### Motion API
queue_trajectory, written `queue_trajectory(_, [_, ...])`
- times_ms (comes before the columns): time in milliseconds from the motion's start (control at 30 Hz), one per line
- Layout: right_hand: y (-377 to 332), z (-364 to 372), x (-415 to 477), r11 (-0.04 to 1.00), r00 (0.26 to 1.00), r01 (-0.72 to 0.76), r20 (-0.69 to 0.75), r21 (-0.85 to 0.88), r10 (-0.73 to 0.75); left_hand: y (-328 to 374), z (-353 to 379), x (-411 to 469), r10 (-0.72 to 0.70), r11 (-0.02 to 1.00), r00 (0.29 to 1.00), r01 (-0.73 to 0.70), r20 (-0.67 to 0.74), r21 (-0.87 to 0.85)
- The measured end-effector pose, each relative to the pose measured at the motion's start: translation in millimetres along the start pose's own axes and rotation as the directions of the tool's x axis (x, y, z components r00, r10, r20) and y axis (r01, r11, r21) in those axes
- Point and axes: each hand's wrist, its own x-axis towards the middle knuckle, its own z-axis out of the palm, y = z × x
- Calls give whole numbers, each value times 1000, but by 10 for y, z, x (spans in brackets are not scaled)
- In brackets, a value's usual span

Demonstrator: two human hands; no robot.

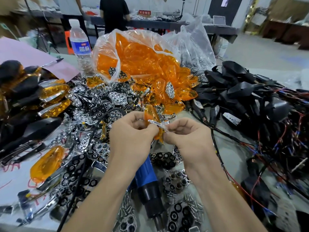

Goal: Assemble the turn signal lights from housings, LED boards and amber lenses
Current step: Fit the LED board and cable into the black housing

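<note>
My left hand (133, 133) grips an amber lens (151, 114), and my right hand (189, 133) pinches a chrome trim piece (157, 123) against it, just above the desk (10, 178). If I press them together askew, a clip may snap, or the lens may slip into the pile of chrome reflectors (100, 101). The water bottle (80, 46) carries a blue label with white Chinese characters. The red sign (144, 12) behind is too blurred to read.

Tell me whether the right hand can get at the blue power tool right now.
Probably not freely: the right hand and left hand both pinch an amber lens. The blue power tool lies between the forearms, nothing on it.
</note>
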Motion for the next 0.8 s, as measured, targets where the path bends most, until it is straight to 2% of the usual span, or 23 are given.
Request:
queue_trajectory(67, [40, 15, -9, 999, 999, -6, 37, -53, 8, 7, 27, -27, 13, 999, 999, -11, -30, 47])
queue_trajectory(167, [27, 15, -7, 980, 992, 82, 105, -181, -63, 18, 34, -36, 30, 997, 998, -25, -62, 79])
queue_trajectory(533, [4, -23, 29, 925, 979, 181, 154, -333, -135, 4, -38, 2, 13, 995, 1000, -12, 10, -103])
queue_trajectory(633, [1, -13, 19, 935, 971, 192, 193, -298, -138, 8, -60, 0, -1, 995, 1000, 4, 30, -99])
queue_trajectory(800, [0, 29, 7, 987, 972, 110, 219, -115, -83, 17, -81, 20, 2, 994, 1000, 1, 29, -113])
